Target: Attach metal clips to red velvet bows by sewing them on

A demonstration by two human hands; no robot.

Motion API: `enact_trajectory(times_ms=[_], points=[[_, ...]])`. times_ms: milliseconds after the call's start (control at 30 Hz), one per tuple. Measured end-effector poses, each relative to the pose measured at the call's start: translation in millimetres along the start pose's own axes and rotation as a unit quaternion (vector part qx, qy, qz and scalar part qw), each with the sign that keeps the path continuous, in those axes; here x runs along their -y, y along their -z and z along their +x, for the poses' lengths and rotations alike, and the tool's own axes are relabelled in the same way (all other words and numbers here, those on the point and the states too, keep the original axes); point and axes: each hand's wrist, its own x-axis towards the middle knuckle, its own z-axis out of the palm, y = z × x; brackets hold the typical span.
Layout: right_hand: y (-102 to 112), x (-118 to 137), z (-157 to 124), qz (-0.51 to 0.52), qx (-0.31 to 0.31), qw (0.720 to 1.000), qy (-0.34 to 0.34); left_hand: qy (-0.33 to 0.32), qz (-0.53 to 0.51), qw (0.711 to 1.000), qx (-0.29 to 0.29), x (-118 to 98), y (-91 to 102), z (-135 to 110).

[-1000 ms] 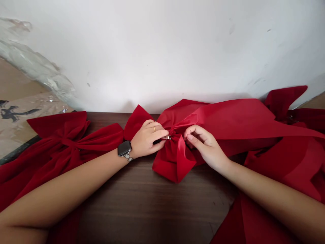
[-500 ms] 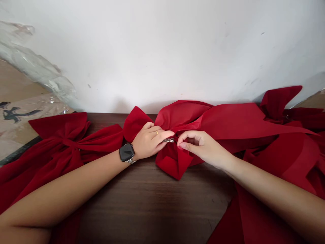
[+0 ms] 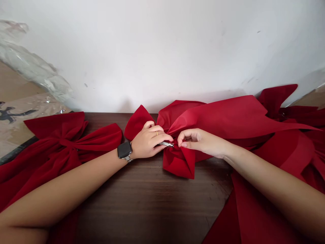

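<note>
A large red fabric bow (image 3: 179, 162) lies on the dark wooden table (image 3: 142, 203), its middle gathered into pleats. My left hand (image 3: 148, 142), with a ring and a dark watch at the wrist, is closed round a small silver metal clip (image 3: 167, 144) at the bow's gathered centre. My right hand (image 3: 200, 142) pinches the red fabric just right of the clip, fingers curled. A wide loop of the same bow (image 3: 228, 117) spreads to the right behind my right hand.
A finished red velvet bow (image 3: 63, 142) lies at the left. More red fabric (image 3: 291, 162) is piled at the right and under my right forearm. A white wall (image 3: 162, 51) stands right behind the table. Crumpled clear plastic (image 3: 33, 71) lies over cardboard at far left.
Both hands stayed at the bow's centre. My right hand moved slightly left and closer to the clip, and the bow's lower fold shifted a little to the right.
</note>
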Motion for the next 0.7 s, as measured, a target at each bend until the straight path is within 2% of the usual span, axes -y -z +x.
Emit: enact_trajectory(times_ms=[333,500,700], points=[[-2.4,-3.1,1.9,-0.019,0.022,0.999,0.021,-0.036,0.106,0.993,-0.041,-6.6,1.7,-0.2],[-3.1,-1.9,2.8,-0.003,-0.032,0.999,0.044,-0.016,0.075,0.996,-0.037,-4.8,2.6,1.1],[-8.6,-1.0,2.1,0.043,-0.077,0.995,0.046,-0.023,-0.013,1.000,0.001,3.2,3.5,-0.9]])
